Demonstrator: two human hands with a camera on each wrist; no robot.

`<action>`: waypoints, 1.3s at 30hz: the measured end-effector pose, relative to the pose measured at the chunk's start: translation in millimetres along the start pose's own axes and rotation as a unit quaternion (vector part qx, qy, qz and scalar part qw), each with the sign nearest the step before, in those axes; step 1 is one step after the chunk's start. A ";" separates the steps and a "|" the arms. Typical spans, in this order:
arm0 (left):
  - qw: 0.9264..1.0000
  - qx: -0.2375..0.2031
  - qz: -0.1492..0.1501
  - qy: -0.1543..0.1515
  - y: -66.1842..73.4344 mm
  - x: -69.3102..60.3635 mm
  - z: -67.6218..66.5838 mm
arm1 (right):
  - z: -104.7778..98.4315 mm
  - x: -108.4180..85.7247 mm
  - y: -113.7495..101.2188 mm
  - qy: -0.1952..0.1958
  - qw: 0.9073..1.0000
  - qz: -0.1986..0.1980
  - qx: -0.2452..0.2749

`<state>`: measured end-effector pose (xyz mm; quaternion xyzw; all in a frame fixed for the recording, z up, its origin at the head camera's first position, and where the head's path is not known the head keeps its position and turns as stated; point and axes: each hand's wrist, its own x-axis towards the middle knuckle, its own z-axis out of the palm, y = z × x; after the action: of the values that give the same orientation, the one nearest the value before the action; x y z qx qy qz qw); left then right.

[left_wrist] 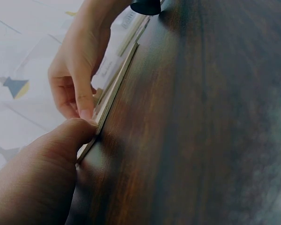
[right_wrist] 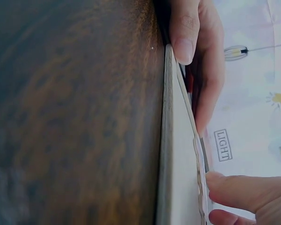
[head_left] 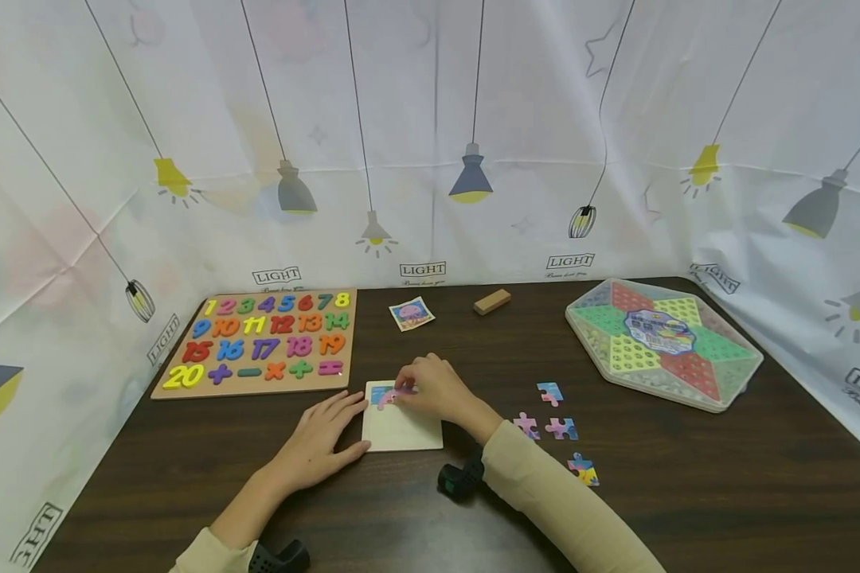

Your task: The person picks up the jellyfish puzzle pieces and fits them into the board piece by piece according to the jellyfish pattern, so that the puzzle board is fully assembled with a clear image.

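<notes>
The pale board is found flat on the table, just below the centre of the frame. Its left edge is touched by the left hand, extended and gripping nothing, apparently so that sliding is prevented. Near its upper edge, a pink puzzle piece is pinched by the curled fingers of the right hand, presumably for fine control. Four loose pieces are spread right of centre, apparently within easy reach; a picture card is laid above centre, presumably for viewing.
</notes>
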<state>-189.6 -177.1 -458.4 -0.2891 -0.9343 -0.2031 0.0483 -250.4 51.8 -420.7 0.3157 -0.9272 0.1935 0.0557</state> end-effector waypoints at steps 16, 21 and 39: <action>1.000 0.001 -0.008 -0.003 1.8 -0.1 -1.5 | -28.8 -10.9 -1.7 -0.022 0.999 0.033 0.023; 1.000 -0.001 -0.004 -0.003 2.4 0.8 -1.8 | -38.9 -19.2 3.3 -0.006 0.999 0.023 0.027; 1.000 -0.003 -0.005 -0.002 2.3 0.8 -0.1 | -73.8 -56.9 38.4 0.033 0.996 0.052 0.063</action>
<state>-189.0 -175.0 -457.3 -0.2850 -0.9352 -0.2053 0.0451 -229.9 140.8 -378.1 0.2639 -0.9259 0.2645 0.0562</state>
